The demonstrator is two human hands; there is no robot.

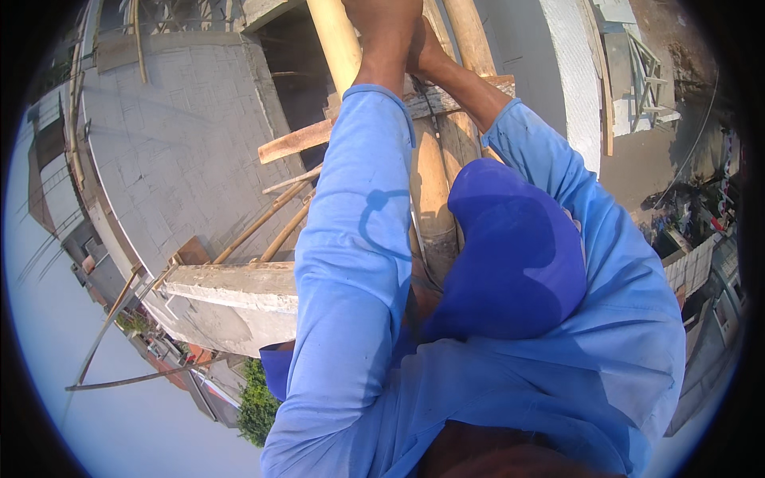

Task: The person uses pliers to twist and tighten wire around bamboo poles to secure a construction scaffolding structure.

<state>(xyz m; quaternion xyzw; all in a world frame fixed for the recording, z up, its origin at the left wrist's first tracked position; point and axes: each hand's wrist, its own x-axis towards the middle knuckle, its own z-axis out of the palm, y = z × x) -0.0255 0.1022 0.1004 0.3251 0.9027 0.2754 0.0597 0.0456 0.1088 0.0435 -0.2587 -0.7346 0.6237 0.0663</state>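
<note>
Both my arms, in light blue sleeves, reach toward the top edge, where the hands come together and are partly cut off. My left hand (pixel 386 17) is beside a thick pale bamboo pole (pixel 335 44); its fingers do not show. Just to the right and partly behind it is my right hand (pixel 416 49), its fingers hidden too. Below the hands a rough wooden plank (pixel 299 142) crosses under my left sleeve, with a dark cord or strap near it. Upright bamboo poles (pixel 434 191) stand below and between my arms. What the hands hold, if anything, is hidden.
Deep blue cloth (pixel 518 255) bulges between my arms. A concrete ledge (pixel 231 285) lies to the left, with thin bamboo sticks (pixel 267 223) above it. A grey slab (pixel 171 135) spreads beyond. Rooftops and a green tree (pixel 259 402) appear far below. A whitish wall edge (pixel 572 72) runs at the right.
</note>
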